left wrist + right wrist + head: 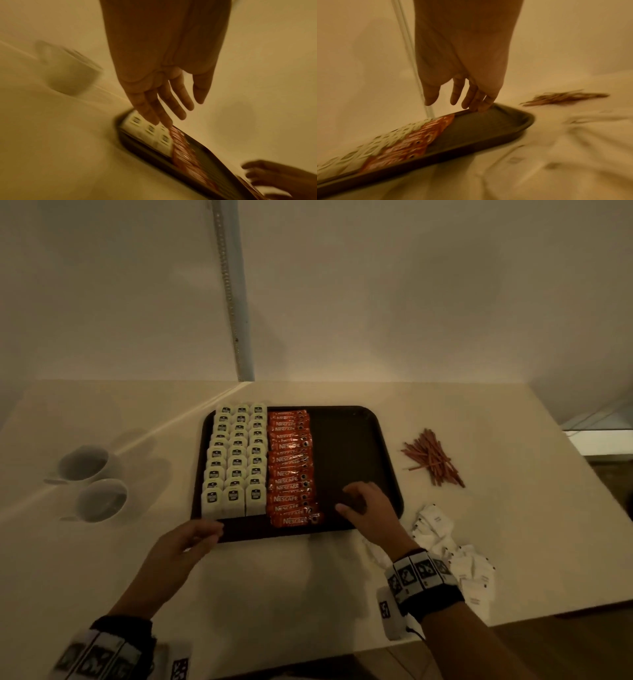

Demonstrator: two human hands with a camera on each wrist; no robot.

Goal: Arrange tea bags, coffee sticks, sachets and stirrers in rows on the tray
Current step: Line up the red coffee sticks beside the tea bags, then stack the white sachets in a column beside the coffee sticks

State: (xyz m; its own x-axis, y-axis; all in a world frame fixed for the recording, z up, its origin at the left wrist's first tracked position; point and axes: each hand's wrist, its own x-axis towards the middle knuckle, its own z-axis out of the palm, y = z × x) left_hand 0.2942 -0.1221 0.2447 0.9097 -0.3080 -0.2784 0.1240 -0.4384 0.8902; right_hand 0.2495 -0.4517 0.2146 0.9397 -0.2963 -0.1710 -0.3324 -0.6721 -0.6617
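A dark tray (346, 446) lies on the pale table. Its left part holds three columns of white tea bags (236, 460). Red coffee sticks (291, 470) fill one column beside them, and the right part is bare. My left hand (195, 537) sits at the tray's near left edge, fingers straight (163, 102) and empty. My right hand (363, 505) hovers over the bare near right part with relaxed fingers (464, 97) and holds nothing. Brown stirrers (431, 458) lie in a loose pile right of the tray. White sachets (459, 559) are heaped by my right wrist.
Two white cups (87, 465) (102, 499) stand left of the tray. A pale pipe (233, 296) runs down the wall behind it. The table's right edge (575, 453) is just beyond the stirrers. Both wrist views are blurred.
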